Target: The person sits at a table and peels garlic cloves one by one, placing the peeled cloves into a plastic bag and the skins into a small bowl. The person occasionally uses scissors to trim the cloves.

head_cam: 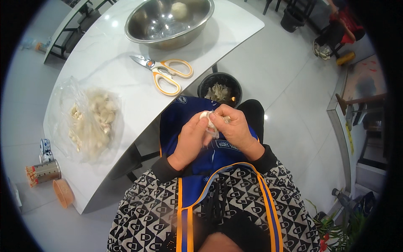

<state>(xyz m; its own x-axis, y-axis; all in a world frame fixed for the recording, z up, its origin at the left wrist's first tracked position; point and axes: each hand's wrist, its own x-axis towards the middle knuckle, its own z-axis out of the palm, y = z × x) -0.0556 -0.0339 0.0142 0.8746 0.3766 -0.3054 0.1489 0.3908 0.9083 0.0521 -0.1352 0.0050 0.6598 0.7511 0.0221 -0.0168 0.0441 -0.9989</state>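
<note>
Over the blue apron on my lap, my left hand [192, 136] and my right hand [233, 126] meet around a whitish garlic bulb [211, 125]. Both thumbs press on it, and papery skin hangs loose below. My fingers hide part of the bulb. Beyond my hands, a black bin [201, 91] on the floor holds pale skins [218, 92]. On the table, kitchen scissors [162, 71] with white and orange handles lie with blades slightly apart. A steel bowl [154, 44] has one pale round bulb [179, 10] inside. A clear plastic bag [64, 138] contains garlic [105, 111], partly blurred.
The curved white marbled table [126, 123] has its edge close to my left arm. At its left end are a perforated steel holder [48, 173] with sticks, an orange plastic basket [63, 192] and a blue-and-white container [46, 150]. A person [340, 30] sits at the far right.
</note>
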